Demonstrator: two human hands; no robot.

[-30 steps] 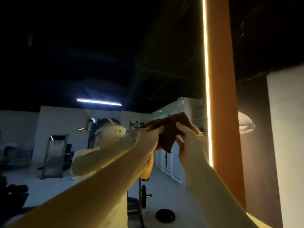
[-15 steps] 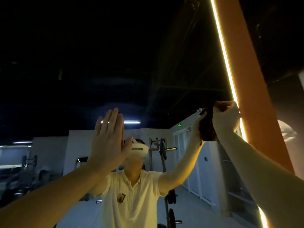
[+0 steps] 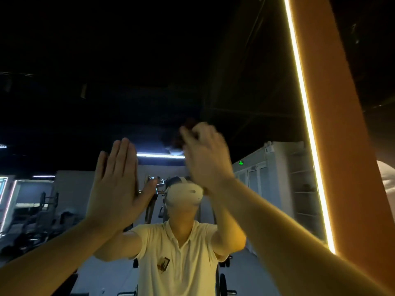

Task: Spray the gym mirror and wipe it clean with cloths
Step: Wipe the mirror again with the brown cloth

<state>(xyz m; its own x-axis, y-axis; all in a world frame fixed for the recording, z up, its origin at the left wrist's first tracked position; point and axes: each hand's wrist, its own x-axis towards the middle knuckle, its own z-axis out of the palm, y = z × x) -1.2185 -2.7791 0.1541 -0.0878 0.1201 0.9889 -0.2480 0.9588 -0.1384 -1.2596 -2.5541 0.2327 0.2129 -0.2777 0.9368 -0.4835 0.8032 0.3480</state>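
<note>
The right hand [image 3: 206, 155] has its fingers curled round a bunched brown cloth [image 3: 181, 135], which shows dark just above and left of the knuckles. Blur softens the outline, so I cannot tell which fingers do the clamping. The cloth sits between that hand and the mirror [image 3: 149, 60], high on the glass and apparently against it, above the person's own reflected headset [image 3: 184, 194].

This looks like the wiping step. To do it well, the cloth wants spreading flatter under the palm, so that more of it meets the glass than a wad does. Even pressure and overlapping passes, worked from the top downward, should avoid streaks.

Left of the grip and a little lower, the left hand [image 3: 115, 182] holds nothing. Its fingers are straight and close together with the thumb out, and the palm faces the glass. It meets its own reflection, so it seems to rest there as a brace. That bare palm is likely to leave prints, so the patch under it will need a pass of the cloth afterwards.

Both forearms rise steeply from the lower corners of the view, the right one from the far lower right and the left one from the lower left. It is a long overhead reach. Well to the right of the grip, a glowing light strip [image 3: 303, 124] runs along an orange column [image 3: 342, 146], which appears to mark the mirror's edge. No spray bottle is in view.
</note>
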